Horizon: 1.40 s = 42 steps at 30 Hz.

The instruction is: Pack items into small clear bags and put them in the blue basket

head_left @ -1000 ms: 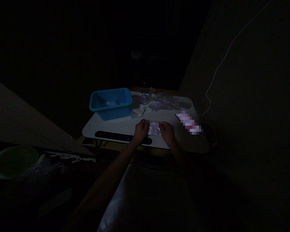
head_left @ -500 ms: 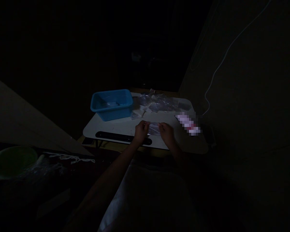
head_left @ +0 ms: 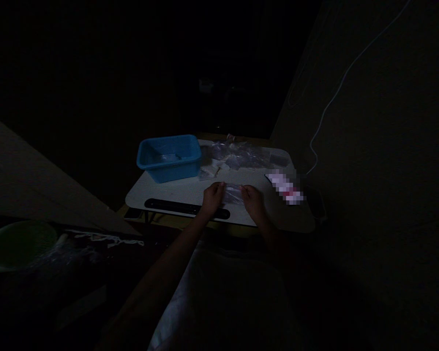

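Between my two hands a small clear plastic bag (head_left: 233, 194) is stretched above the front part of a white folding table (head_left: 175, 191). My left hand (head_left: 212, 196) pinches its left edge, and my right hand (head_left: 252, 198) grips the right edge. Whether anything lies inside the bag is too dark to tell. Beyond the hands, a heap of crumpled clear plastic bags (head_left: 245, 155) lies along the back of the table. Some whitish pieces in plastic (head_left: 212, 168) rest beside a blue plastic basin (head_left: 173, 170), which has something pale inside.
A lit, blurred-out phone-like object (head_left: 285, 187) lies at the table's right side. A black slotted strip (head_left: 186, 208) runs along the front edge. A white cable (head_left: 327, 105) hangs at right. On the lower left is a green basket (head_left: 22, 243). The room is very dark.
My left hand has shifted slightly left, and the plastic bag between the hands looks a little wider and flatter. Everything else stays in place.
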### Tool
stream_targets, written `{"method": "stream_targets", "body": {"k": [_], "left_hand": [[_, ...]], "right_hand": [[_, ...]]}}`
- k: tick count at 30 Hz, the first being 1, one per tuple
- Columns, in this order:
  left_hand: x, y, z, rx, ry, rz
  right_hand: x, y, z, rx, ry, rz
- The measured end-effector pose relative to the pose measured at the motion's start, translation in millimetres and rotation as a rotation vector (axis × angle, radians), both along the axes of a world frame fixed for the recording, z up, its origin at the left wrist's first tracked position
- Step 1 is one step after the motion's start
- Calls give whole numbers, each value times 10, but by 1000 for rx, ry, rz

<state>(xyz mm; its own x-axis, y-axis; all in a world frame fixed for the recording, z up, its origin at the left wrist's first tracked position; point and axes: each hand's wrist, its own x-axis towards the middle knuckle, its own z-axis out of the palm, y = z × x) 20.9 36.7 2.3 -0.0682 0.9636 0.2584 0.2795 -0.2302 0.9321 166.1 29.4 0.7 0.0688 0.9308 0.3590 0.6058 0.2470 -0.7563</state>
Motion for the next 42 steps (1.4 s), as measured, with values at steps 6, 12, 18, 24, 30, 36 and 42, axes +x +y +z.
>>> {"method": "stream_targets", "body": {"k": [6,12,18,24,30,36,42], "left_hand": [[-8,-14,-16,-12,-49,-72],[-11,-8,-20,-53,-108,-79],[-20,18,-23,-69,-140,-73],[-21,37,-52,-105,-230,-37],[-17,33,-47,-78,-202,-17],[-16,16,-14,-105,-198,-17],[-19,7,-13,-80,-190,-15]], "right_hand": [[-9,-17,3,8,117,12],[12,-21,-6,-101,259,81],[50,7,-27,-114,295,85],[75,33,-55,-151,350,93],[68,23,-28,-173,360,116],[69,25,-42,-150,373,110],[74,31,-44,-167,387,105]]}}
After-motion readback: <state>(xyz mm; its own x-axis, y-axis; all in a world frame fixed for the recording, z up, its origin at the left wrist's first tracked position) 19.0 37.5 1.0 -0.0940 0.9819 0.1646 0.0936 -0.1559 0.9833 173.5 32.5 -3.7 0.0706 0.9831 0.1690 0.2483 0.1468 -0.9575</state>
